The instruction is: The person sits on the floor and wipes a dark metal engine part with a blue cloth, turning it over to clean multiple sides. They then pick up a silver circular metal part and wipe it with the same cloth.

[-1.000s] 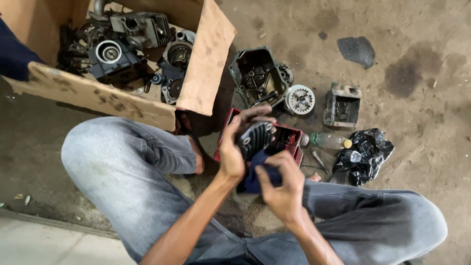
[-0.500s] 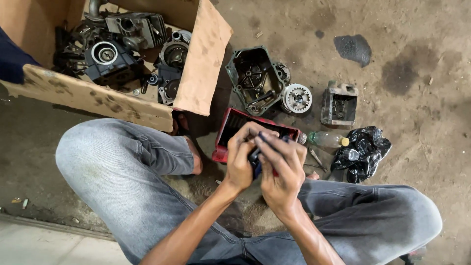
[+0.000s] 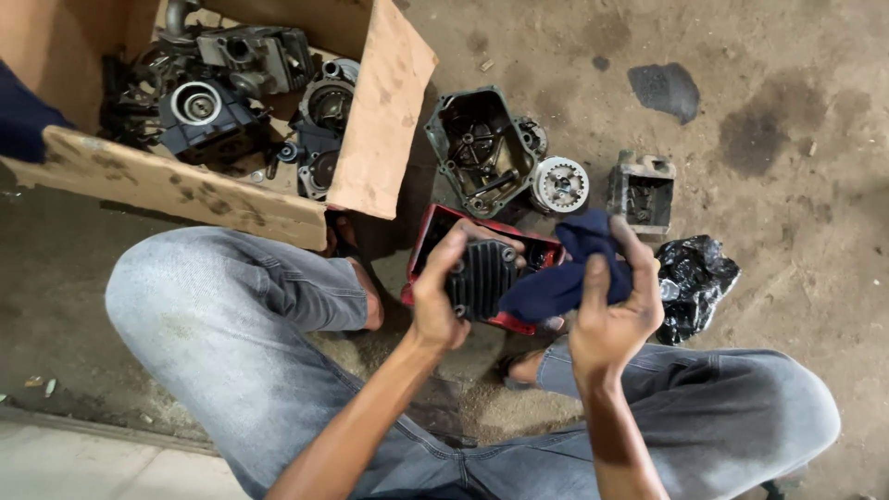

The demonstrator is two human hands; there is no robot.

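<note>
Below, a worn brown cardboard box (image 3: 185,190) of greasy engine parts sits beside a red rectangular tray (image 3: 435,231), above which the left hand (image 3: 440,296) clasps a black ribbed metal cover (image 3: 483,278) while the right hand (image 3: 616,310) grips a dark blue rag (image 3: 565,278) touching it

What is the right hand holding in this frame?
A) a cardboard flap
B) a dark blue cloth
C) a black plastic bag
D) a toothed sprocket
B: the right hand grips a dark blue cloth pressed against the finned black engine cover held by the left hand.
</note>
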